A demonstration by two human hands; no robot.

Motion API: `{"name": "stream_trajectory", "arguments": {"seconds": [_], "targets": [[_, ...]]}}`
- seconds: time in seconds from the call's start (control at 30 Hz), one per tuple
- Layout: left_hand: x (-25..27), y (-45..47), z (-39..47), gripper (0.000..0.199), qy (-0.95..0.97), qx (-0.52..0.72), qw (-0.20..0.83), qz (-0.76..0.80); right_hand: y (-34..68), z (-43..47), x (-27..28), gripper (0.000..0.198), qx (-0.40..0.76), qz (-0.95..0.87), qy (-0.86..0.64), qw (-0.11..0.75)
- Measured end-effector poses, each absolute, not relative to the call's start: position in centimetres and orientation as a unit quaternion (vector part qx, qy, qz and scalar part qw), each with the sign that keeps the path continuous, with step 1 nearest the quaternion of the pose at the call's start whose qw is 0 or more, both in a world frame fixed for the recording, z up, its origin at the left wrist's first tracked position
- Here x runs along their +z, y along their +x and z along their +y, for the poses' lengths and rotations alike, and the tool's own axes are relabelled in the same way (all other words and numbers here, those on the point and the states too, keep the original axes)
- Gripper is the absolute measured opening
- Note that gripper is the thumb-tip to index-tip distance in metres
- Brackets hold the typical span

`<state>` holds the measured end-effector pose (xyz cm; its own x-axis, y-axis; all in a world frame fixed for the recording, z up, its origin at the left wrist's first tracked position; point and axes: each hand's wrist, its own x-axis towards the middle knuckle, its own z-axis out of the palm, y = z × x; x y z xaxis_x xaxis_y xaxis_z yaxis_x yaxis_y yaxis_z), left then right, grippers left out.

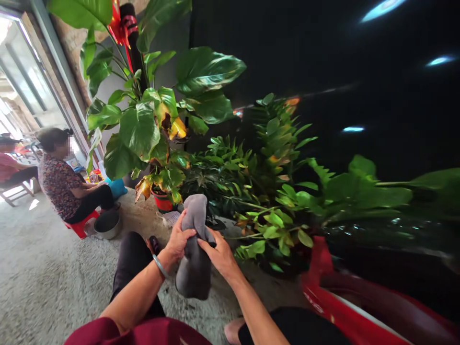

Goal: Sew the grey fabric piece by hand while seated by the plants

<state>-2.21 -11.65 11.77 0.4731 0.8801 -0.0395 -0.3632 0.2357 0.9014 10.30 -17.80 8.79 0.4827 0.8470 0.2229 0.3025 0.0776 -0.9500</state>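
A grey cloth (194,275), folded and bunched lengthwise, hangs between my hands in front of the plants. My left hand (178,239), with a bangle at the wrist, grips its left side, the thumb lying across the front. From the right, my right hand (220,251) pinches the cloth near its middle, thumb in front. The cloth's top end sticks up above my fingers and its wider lower end droops below them. Fingers behind the cloth are hidden.
Potted leafy plants (140,124) stand along a dark glossy wall. At the right lies a red bag-like thing (323,297). To the left, a person (63,177) sits on a red stool (81,225) beside a grey basin (108,224); another person sits farther left.
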Motion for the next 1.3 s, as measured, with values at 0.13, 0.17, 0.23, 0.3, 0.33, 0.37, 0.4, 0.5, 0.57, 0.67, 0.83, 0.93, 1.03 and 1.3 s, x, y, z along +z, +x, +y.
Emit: {"name": "stream_trajectory", "arguments": {"seconds": [0.13, 0.17, 0.23, 0.3, 0.33, 0.37, 0.4, 0.5, 0.57, 0.67, 0.83, 0.93, 1.03, 1.3], "targets": [[17.0, -2.5, -7.2, 0.076, 0.558, 0.493, 0.594, 0.304, 14.4, -20.2, 6.6, 0.046, 0.146, -0.527, -0.661, 0.514], [19.0, -2.4, -5.5, 0.073, 0.587, 0.529, 0.531, 0.305, 15.6, -20.9, 5.7, 0.042, 0.131, -0.532, -0.678, 0.491], [22.8, -1.7, -1.9, 0.072, 0.637, 0.571, 0.415, 0.31, 17.8, -22.1, 3.9, 0.036, 0.14, -0.518, -0.714, 0.449], [24.6, -0.2, 1.1, 0.073, 0.664, 0.588, 0.338, 0.316, 19.0, -22.2, 3.0, 0.036, 0.175, -0.486, -0.734, 0.441], [24.5, 0.7, 2.0, 0.074, 0.677, 0.583, 0.316, 0.318, 19.2, -21.8, 3.0, 0.039, 0.188, -0.47, -0.734, 0.453], [23.6, 1.5, 2.3, 0.073, 0.687, 0.572, 0.305, 0.329, 19.1, -21.2, 3.4, 0.044, 0.197, -0.457, -0.727, 0.473], [22.1, 2.1, 2.0, 0.071, 0.702, 0.537, 0.309, 0.351, 18.9, -20.4, 4.0, 0.048, 0.204, -0.447, -0.716, 0.497], [16.1, 2.0, -1.1, 0.063, 0.768, 0.374, 0.374, 0.361, 18.1, -17.3, 6.3, 0.052, 0.259, -0.396, -0.671, 0.571], [13.7, 0.5, -3.5, 0.062, 0.795, 0.306, 0.42, 0.312, 18.0, -15.5, 7.4, 0.048, 0.318, -0.343, -0.645, 0.604], [15.5, -2.2, -4.9, 0.061, 0.771, 0.347, 0.442, 0.3, 18.3, -13.5, 8.0, 0.045, 0.369, -0.294, -0.622, 0.625], [23.6, -3.1, -0.6, 0.072, 0.714, 0.463, 0.415, 0.322, 17.7, -11.2, 8.2, 0.046, 0.424, -0.284, -0.57, 0.644], [22.5, -1.9, 1.0, 0.073, 0.688, 0.495, 0.393, 0.357, 17.0, -11.0, 8.0, 0.048, 0.454, -0.277, -0.544, 0.649], [18.0, -1.6, -0.5, 0.061, 0.725, 0.413, 0.413, 0.365, 17.1, -12.1, 7.1, 0.049, 0.466, -0.264, -0.537, 0.652], [22.2, -2.1, 0.5, 0.069, 0.746, 0.433, 0.411, 0.294, 17.8, -13.9, 5.4, 0.053, 0.49, -0.221, -0.538, 0.649]]}}
